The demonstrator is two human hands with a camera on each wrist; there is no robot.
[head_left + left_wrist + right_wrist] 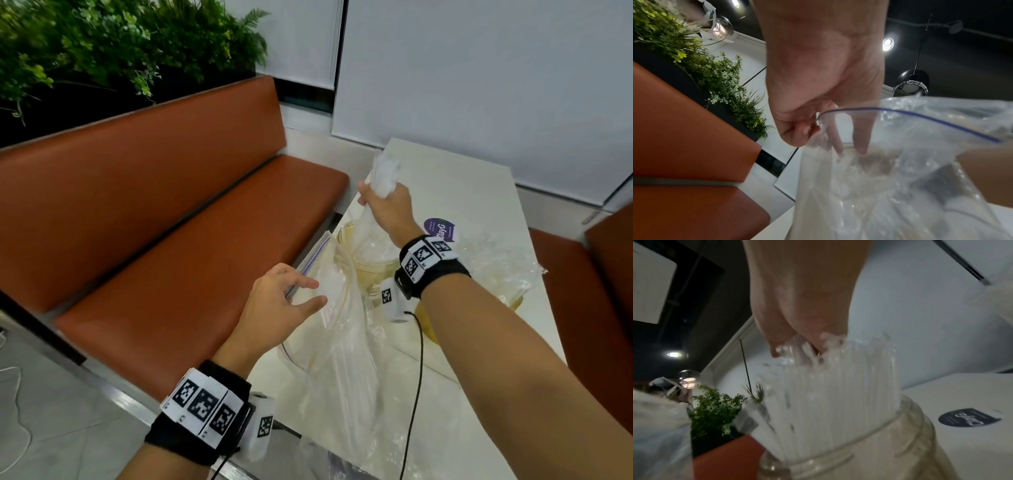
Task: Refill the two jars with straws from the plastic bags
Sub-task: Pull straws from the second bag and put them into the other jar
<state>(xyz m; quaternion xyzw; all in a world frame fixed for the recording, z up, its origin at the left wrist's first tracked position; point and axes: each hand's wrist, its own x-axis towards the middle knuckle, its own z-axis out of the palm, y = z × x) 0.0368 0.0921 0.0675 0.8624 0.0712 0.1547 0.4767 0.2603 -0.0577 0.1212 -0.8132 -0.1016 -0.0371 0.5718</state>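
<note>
My right hand point(383, 202) grips the top of a thick bundle of clear straws point(385, 171). The bundle's lower ends stand in a yellowish glass jar point(368, 262) on the table. In the right wrist view the straws point(830, 386) fan out of the jar point(900, 443) mouth under the right hand point(797, 331). My left hand point(284, 298) reaches with loose, straight fingers to the mouth of a clear zip bag point(342, 342). Seen from the left wrist, the left hand point(818, 81) has its fingers against the clear zip bag point(900, 162). A second yellowish jar point(513, 301) shows partly under crumpled plastic.
The white table point(479, 192) carries a round purple sticker point(440, 229) and another crumpled clear bag point(496, 267) on the right. An orange bench point(171, 222) runs along the left, with green plants point(102, 44) behind it. A black cable point(416, 377) hangs from my right wrist.
</note>
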